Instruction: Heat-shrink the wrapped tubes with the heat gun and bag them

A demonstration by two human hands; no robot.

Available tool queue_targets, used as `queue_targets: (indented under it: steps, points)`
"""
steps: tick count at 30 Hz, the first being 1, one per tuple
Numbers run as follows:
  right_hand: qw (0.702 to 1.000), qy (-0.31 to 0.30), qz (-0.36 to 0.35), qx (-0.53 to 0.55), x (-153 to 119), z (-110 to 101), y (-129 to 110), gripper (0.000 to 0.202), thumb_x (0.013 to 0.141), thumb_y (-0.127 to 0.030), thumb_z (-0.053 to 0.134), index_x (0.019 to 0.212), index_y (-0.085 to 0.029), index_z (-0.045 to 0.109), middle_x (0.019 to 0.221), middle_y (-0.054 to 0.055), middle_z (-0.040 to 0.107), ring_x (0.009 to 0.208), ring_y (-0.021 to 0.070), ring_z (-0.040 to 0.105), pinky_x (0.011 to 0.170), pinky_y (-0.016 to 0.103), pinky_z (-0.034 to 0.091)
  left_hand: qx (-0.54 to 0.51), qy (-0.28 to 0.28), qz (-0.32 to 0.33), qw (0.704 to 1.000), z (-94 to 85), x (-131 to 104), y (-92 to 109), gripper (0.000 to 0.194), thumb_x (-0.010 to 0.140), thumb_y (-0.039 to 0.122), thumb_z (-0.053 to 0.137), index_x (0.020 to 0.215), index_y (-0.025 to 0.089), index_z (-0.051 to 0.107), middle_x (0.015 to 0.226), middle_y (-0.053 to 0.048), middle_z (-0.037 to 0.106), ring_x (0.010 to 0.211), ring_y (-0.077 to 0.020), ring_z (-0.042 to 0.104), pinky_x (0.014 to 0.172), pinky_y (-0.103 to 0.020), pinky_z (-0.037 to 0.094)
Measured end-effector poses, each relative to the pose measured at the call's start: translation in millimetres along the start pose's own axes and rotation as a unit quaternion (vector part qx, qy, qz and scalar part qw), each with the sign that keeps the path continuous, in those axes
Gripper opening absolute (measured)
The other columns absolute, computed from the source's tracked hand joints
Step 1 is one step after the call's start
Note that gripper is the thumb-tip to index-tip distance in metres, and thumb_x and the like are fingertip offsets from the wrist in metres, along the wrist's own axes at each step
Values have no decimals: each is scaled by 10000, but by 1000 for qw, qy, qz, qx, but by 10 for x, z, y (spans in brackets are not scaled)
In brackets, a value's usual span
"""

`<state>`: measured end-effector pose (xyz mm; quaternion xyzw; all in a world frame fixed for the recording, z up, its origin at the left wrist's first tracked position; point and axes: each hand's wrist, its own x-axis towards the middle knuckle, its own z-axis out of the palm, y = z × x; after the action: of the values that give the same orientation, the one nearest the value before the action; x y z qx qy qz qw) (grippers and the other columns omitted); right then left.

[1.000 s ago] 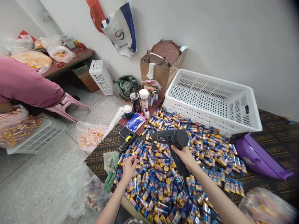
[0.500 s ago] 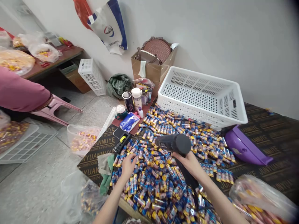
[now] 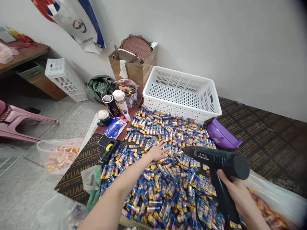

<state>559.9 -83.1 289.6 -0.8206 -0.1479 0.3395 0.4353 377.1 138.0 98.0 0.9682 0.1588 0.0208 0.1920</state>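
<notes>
Your right hand [image 3: 240, 188] has its fingers clamped on the handle of the blower [image 3: 216, 158], right of centre, with the nozzle [image 3: 189, 150] towards your left hand [image 3: 157, 151], so hot air could burn it if the blower is running, which cannot be told here. Your left fingers spread apart over the tubes [image 3: 155, 203] heaped from centre to bottom; a careless sweep could roll loose ones off the surface [image 3: 83, 161] at lower left.

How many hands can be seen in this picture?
2: the left hand, open over the small tubes, and the right hand, around the handle of the black heat gun. No other shows.
</notes>
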Motion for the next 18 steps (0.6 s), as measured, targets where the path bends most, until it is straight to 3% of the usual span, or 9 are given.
queue_targets:
  steps: [3, 6, 11, 14, 18]
  points:
    - [1000, -9, 5, -6, 23, 23, 37, 447, 630, -499, 640, 918, -158, 640, 784, 113, 696, 665, 270, 633, 510, 324, 505, 11, -5, 2, 1000, -47, -172, -217, 564, 798, 449, 479, 1330, 343, 326, 1415, -58, 334, 1311, -299, 238, 1030, -554, 157]
    - [999, -27, -13, -17, 90, 114, 91, 428, 649, -497, 635, 920, -166, 637, 740, 94, 692, 627, 255, 622, 499, 322, 488, 19, 27, -40, 999, -193, -417, -436, 524, 770, 353, 534, 1278, 315, 412, 1377, -71, 386, 1311, -275, 248, 1054, -510, 144]
    - [993, -117, 13, -8, 215, 406, 146, 393, 669, -509, 624, 842, -156, 629, 572, 61, 644, 486, 213, 567, 445, 316, 440, 32, 60, -121, 990, -431, -696, -634, 427, 760, 227, 529, 1184, 264, 499, 1358, -89, 400, 1303, -262, 265, 1060, -494, 161]
    - [989, -145, -10, 11, 247, 636, 112, 388, 661, -504, 635, 840, -160, 627, 583, 54, 643, 496, 208, 568, 462, 316, 440, 36, 117, -169, 978, -514, -867, -663, 336, 792, 255, 485, 1121, 227, 543, 1325, -103, 433, 1266, -258, 323, 1053, -473, 207]
    - [984, -172, -43, 32, 252, 932, 19, 413, 643, -505, 652, 857, -154, 619, 677, 73, 665, 553, 211, 587, 485, 309, 450, 11, 228, -263, 937, -548, -1232, -632, 266, 826, 263, 428, 1030, 201, 587, 1201, -95, 533, 1165, -228, 436, 991, -416, 331]
